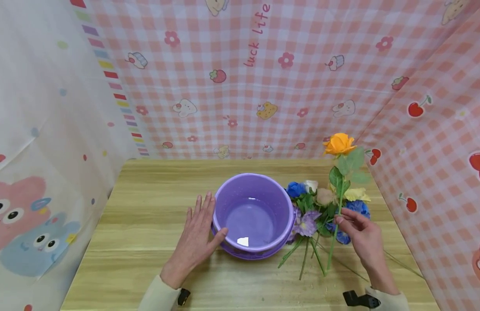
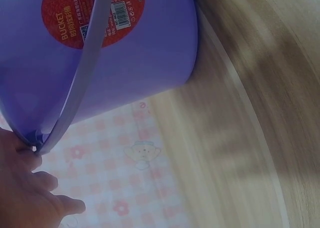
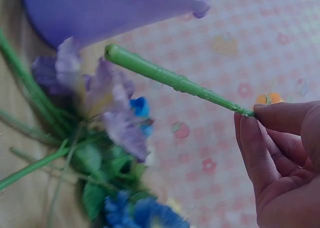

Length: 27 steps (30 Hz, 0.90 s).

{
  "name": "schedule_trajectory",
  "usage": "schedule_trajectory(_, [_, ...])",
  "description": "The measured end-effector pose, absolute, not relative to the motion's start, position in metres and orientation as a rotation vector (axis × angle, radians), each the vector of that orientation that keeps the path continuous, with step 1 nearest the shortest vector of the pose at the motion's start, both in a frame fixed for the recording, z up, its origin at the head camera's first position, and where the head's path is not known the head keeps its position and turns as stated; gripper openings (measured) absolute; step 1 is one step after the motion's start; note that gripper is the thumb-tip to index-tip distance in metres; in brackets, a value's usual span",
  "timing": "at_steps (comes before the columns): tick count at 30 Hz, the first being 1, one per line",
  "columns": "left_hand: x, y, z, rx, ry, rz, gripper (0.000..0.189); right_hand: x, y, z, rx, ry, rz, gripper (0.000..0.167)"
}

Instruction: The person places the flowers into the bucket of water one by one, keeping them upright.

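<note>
Orange rose (image 1: 339,145) in pinch of right hand (image 1: 363,235) (left hand (image 1: 199,233) straight-fingered against purple bucket (image 1: 244,190))

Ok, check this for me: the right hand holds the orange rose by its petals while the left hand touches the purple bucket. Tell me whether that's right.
Not by the petals: the head view shows the right hand holding the orange rose by its green stem, while the left hand touches the purple bucket.

Bucket (image 1: 240,190): smooth, glossy plastic. Table (image 1: 146,216) under bucket: smooth, wood-grained surface. Curtain (image 1: 240,97) behind bucket: matt, cloth-like. Rose stem (image 3: 177,81) right of bucket: plastic-looking, bumpy.
</note>
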<state>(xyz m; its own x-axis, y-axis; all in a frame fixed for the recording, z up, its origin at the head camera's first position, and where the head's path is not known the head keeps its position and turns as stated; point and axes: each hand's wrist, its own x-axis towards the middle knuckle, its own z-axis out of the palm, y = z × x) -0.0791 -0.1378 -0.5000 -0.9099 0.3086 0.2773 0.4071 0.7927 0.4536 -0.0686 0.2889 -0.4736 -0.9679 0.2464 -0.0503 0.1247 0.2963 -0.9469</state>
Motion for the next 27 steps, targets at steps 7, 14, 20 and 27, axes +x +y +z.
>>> schedule_trajectory(7, [-0.079,-0.138,-0.499,-0.562,-2.79,-0.783,0.088,-0.073,0.278,-0.453,-0.35,-2.368,1.761,0.037])
schedule_trajectory(14, [-0.078,-0.137,-0.497,-0.568,-2.793,-0.798,0.088,-0.076,0.261,-0.436,-0.258,-2.2,1.88,0.036])
schedule_trajectory(20, [-0.078,-0.137,-0.497,-0.565,-2.79,-0.793,0.088,-0.078,0.24,-0.424,-0.15,-2.061,1.982,0.035])
schedule_trajectory(27, [-0.078,-0.136,-0.497,-0.56,-2.786,-0.799,0.088,-0.081,0.219,-0.411,-0.104,-2.096,1.959,0.034])
